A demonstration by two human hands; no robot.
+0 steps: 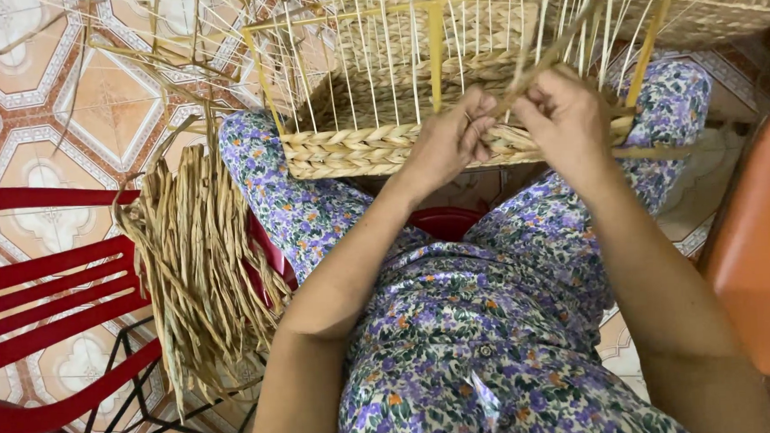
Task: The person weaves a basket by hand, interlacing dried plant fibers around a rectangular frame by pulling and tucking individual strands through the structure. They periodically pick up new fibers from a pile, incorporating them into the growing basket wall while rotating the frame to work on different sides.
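Floral-clad knees (333, 201) prop a half-woven basket (374, 144) while the left hand (446, 142) and right hand (565, 116) each pinch a straw strand (538, 66).

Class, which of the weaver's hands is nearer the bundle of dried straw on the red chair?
Left. The left hand works at the basket rim, on the side toward the straw bundle; the right hand is beyond it, farther from the bundle.
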